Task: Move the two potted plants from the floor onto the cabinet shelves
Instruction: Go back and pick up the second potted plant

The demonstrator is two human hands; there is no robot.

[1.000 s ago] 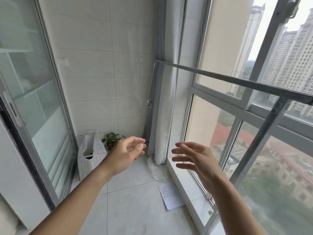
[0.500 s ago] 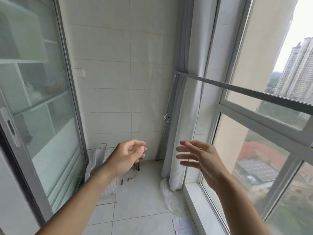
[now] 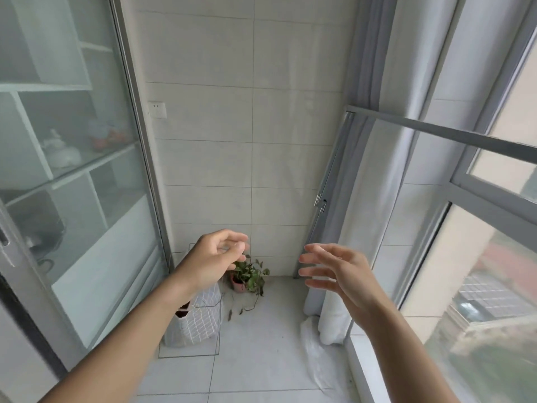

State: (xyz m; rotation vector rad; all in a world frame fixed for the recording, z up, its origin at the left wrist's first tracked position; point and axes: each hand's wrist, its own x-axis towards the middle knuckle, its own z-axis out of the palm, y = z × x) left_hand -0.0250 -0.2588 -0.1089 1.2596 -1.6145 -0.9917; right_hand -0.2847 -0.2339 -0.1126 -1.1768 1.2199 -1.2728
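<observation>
A small potted plant (image 3: 248, 276) with green leaves in a pinkish pot stands on the tiled floor against the far wall. Some of its vines trail over the floor. My left hand (image 3: 213, 258) hovers in the air in front of it, fingers loosely curled, holding nothing. My right hand (image 3: 337, 274) is held out to the right of the plant, fingers spread, empty. A white cabinet with shelves (image 3: 49, 117) shows behind the glass sliding door on the left. I see only one potted plant.
A wire basket with a white checked liner (image 3: 197, 315) stands on the floor left of the plant. A glass sliding door (image 3: 96, 199) runs along the left. Curtains (image 3: 363, 199) and a window with a rail (image 3: 453, 135) line the right. Plastic wrap (image 3: 316, 353) lies by the sill.
The view has swung left and downward toward the far corner, bringing the plant back into sight. Both hands keep about the same raised pose.
</observation>
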